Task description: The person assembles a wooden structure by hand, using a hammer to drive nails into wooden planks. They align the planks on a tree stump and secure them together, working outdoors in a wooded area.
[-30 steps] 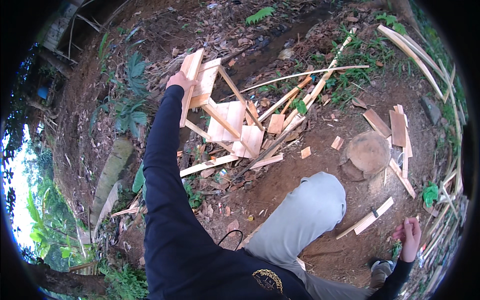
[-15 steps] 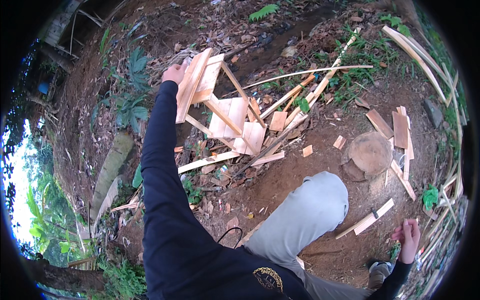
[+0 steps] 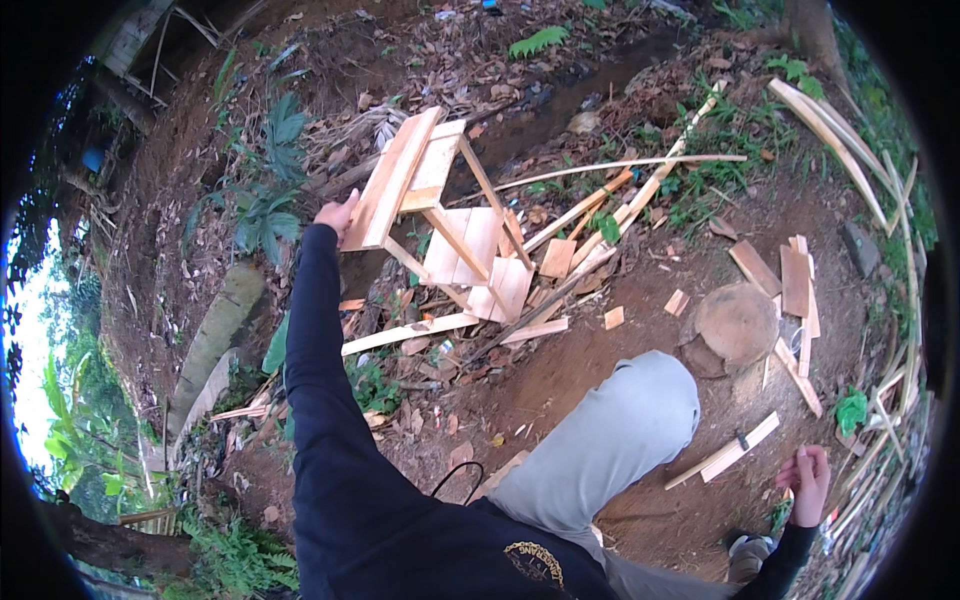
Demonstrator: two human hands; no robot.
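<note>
A small tiered stand of pale raw wood [image 3: 464,245] is on the ground, far and left of centre, with flat boards joined by slim slats. My left hand [image 3: 337,215] grips the left edge of its top board [image 3: 395,175], close to the lower corner; some of its fingers are hidden. At the lower right, my right hand [image 3: 806,482] hangs above the ground with loosely bent fingers apart and nothing visible in it. Nearest to that hand lies a pair of thin wood strips [image 3: 728,452] with a dark clip or band across them.
A round chopping stump [image 3: 735,325] stands on the dirt, with short boards [image 3: 796,282] beyond it. Long split strips [image 3: 655,180] lie behind the stand. Bamboo lengths [image 3: 880,480] line the right edge. A shallow ditch [image 3: 590,85] runs at the back.
My left hand has slid down the top board's left edge, from its upper part toward the lower corner. The stand sits slightly lower in view. My right hand has barely moved.
</note>
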